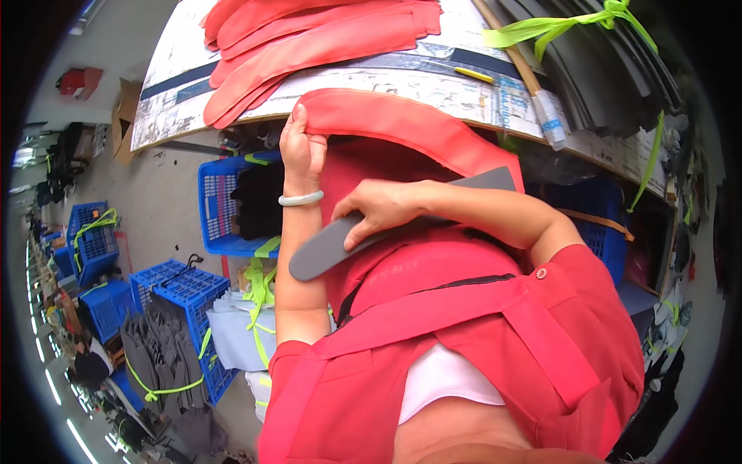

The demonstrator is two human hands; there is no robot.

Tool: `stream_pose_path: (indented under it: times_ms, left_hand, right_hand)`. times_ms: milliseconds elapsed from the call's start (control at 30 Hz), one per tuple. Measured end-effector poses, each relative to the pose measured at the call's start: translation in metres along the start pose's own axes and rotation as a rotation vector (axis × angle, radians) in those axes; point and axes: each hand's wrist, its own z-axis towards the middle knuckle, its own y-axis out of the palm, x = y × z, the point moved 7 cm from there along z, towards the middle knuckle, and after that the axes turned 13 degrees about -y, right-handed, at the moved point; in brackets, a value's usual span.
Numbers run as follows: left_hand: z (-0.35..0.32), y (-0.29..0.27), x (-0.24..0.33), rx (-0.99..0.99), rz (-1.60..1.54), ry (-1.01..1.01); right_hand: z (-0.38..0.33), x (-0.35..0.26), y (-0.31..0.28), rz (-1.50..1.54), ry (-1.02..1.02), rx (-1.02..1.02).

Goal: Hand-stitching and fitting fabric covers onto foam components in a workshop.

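In my left hand [303, 151] is the rounded end of a long red leather-like strip [402, 116], pinched between thumb and fingers. The strip arches to the right along the table's front edge, and its far end lies beside the grey board. My right hand [379, 209] is closed around a long, flat grey board [321, 251] with a rounded end. The board slants across my red apron, passing behind my right forearm and showing again at its upper right end [495, 180]. Several similar red strips [325, 50] lie piled on the table [174, 93].
Long grey strips [595, 77] tied with a green band [556, 29] lie at the table's right, beside a wooden stick [514, 62] and a yellow pen [474, 74]. Blue crates [224, 246] stand at floor level on the left, near bundled grey pieces [158, 348].
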Motion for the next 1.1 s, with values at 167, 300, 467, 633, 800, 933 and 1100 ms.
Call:
stream_pose_path:
  times_ms: [167,300,467,633,800,933,1100]
  left_hand:
    - [-0.040,0.005,0.026,0.029,0.018,0.071]
    - [-0.058,0.035,0.007,0.062,0.147,0.119]
    - [-0.071,0.050,0.008,0.029,-0.015,0.083]
    - [-0.084,0.063,0.007,0.028,0.051,0.101]
    - [-0.090,0.060,0.001,-0.040,0.124,0.094]
    - [-0.093,0.067,-0.001,-0.089,0.151,0.090]
    - [-0.096,0.063,-0.002,-0.046,0.221,0.106]
  right_hand:
    - [-0.038,0.016,-0.100,-0.207,0.156,0.586]
    - [-0.024,0.016,-0.095,-0.413,0.153,0.564]
    - [0.004,-0.012,-0.095,-0.362,-0.018,0.696]
    - [0.000,-0.014,-0.100,-0.401,-0.084,0.829]
    - [-0.001,-0.019,-0.098,-0.363,-0.089,0.860]
    - [-0.001,-0.022,-0.096,-0.418,-0.087,0.880]
    - [-0.002,-0.006,-0.089,-0.413,0.163,0.758]
